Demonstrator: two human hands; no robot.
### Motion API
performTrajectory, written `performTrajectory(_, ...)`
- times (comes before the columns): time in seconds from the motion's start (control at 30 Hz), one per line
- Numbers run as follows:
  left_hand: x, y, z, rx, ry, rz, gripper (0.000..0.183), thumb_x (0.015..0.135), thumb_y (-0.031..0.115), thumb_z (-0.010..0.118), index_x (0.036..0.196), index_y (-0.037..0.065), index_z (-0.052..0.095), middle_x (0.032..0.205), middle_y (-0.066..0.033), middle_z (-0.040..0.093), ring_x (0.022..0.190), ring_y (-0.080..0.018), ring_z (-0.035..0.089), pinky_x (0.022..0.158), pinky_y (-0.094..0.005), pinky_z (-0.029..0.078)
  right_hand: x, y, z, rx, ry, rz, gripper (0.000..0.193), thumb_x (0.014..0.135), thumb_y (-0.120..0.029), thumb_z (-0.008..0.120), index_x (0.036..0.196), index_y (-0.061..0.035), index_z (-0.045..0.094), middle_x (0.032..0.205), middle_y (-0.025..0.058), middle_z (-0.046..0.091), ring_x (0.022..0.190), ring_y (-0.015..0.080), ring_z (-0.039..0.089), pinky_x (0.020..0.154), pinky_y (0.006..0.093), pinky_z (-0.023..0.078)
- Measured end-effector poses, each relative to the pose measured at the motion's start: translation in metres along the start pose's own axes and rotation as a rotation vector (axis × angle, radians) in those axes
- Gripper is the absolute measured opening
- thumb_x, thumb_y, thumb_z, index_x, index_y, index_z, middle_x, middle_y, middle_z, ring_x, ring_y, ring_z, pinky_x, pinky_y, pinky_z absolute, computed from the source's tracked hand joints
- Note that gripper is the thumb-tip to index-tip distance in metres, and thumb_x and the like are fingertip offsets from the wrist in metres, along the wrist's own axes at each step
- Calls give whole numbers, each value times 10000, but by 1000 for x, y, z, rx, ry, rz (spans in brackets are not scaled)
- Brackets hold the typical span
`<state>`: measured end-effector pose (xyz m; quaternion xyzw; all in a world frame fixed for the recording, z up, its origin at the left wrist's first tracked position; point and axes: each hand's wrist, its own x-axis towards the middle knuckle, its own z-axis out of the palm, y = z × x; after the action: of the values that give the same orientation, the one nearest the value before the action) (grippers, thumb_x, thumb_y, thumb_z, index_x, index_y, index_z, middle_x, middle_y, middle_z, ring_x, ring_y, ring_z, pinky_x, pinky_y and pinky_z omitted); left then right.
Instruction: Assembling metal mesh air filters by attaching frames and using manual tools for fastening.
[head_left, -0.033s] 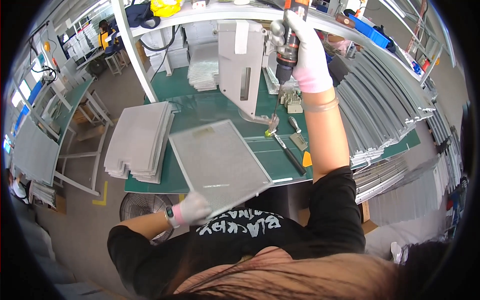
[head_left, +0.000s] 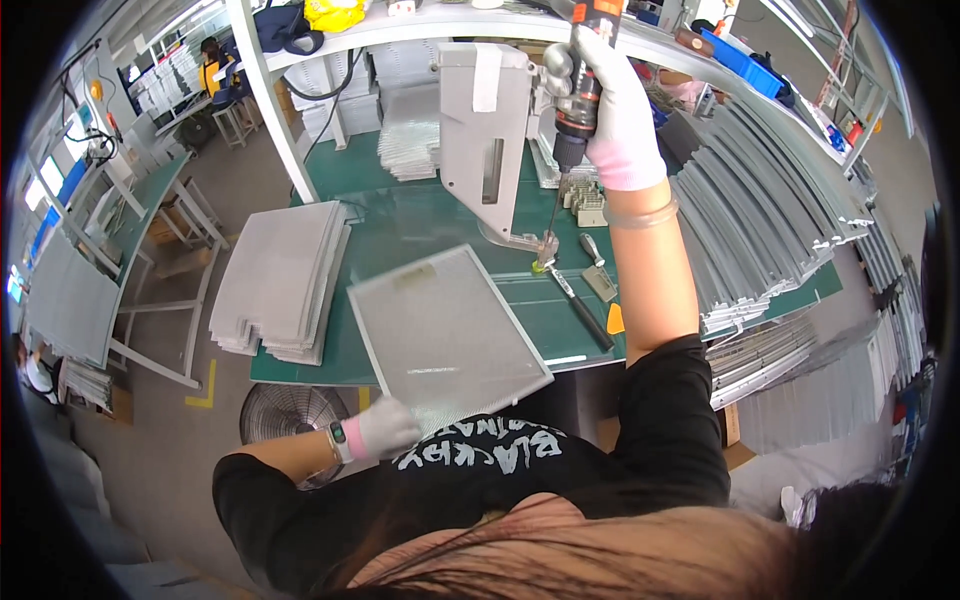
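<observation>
My gloved left hand grips a framed grey mesh panel by its near left corner; the thumb side is blurred. The panel lies tilted over the table's front edge, a pale label on its far part. Raised at the far right of centre, my gloved right hand is closed round a black and orange power screwdriver. Its long bit points down to the foot of a grey upright fixture. Beside that foot lie a black-handled hammer, a small grey-handled tool and a yellow-orange piece.
A stack of flat white panels stands left on the green table. Many grey curved-looking strips are piled right. Small beige blocks sit behind the bit. A white shelf crosses the back. Below the table's left edge is a round fan.
The mesh panel has shifted slightly right and toward me. The right hand with the screwdriver stays almost where it was.
</observation>
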<state>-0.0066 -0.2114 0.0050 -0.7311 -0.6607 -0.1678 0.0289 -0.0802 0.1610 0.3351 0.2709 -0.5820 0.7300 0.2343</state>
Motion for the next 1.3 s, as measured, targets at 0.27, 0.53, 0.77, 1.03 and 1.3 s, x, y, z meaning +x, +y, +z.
performTrajectory(0.27, 75, -14, -61, 383, 287, -419, 334, 759, 227, 697, 1028, 36, 642, 1176, -126, 622, 1024, -323, 602, 892, -470, 479, -26, 13, 14, 152, 40, 66, 198, 984, -219, 606, 1109, -90, 523, 814, 30, 622, 669, 100, 577, 569, 233, 458)
performTrajectory(0.53, 151, -16, -50, 43, 380, -852, 223, 726, 202, 712, 816, 13, 635, 1148, -188, 601, 940, -377, 598, 851, -471, 476, -67, 10, 33, 181, 55, 134, 605, 972, -257, 607, 1492, -86, 348, 793, 44, 556, 641, 113, 544, 531, 244, 440)
performTrajectory(0.77, 161, 18, -59, 250, 673, -627, 289, 607, 217, 797, 839, 82, 689, 1037, -121, 652, 920, -313, 619, 783, -440, 468, -94, 34, 41, 288, 114, 140, 674, 959, -284, 633, 1514, -77, 310, 794, 44, 563, 635, 125, 556, 548, 254, 458)
performTrajectory(1.03, 160, 19, -55, 193, 647, -609, 256, 653, 263, 798, 840, 115, 704, 778, -33, 673, 697, -256, 629, 636, -397, 428, -103, 42, 40, 322, 144, 122, 739, 938, -314, 655, 1528, -73, 282, 777, 48, 567, 598, 121, 557, 508, 254, 456)
performTrajectory(1.3, 147, 24, -49, 117, 490, -672, 289, 688, 303, 783, 941, 170, 742, 841, -27, 668, 760, -249, 640, 666, -415, 453, -133, 47, 50, 338, 49, 350, 633, 930, -289, 667, 1416, -50, 338, 751, 62, 541, 570, 120, 515, 469, 234, 404)
